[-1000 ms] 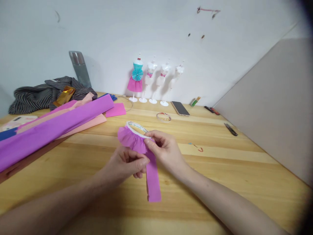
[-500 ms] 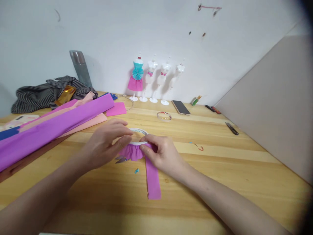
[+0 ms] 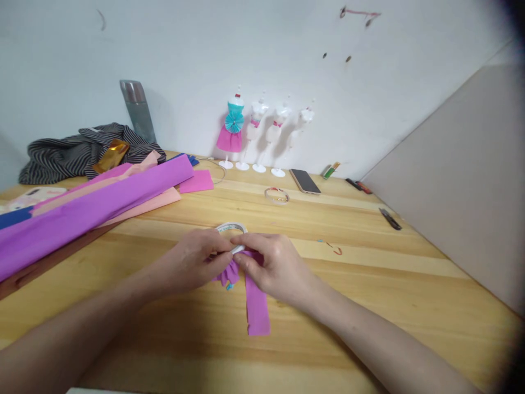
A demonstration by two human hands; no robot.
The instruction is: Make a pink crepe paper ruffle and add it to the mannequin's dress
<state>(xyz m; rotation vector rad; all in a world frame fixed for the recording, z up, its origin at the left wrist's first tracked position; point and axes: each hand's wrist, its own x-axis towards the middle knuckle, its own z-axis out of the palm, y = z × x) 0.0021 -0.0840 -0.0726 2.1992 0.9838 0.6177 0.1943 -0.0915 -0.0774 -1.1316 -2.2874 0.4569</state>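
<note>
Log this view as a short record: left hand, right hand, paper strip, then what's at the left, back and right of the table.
Left hand: pinched on gathered purple paper at the white ring's near edge
Right hand: pinching the ring's near edge
Strip: purple, below the right hand
Left: paper rolls, striped cloth, bottle
Back: four dress forms, leftmost in turquoise and pink; phone
Right: black tool, type unclear

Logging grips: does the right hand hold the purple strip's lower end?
No, the purple strip extends below the right hand, its lower end untouched.
</note>
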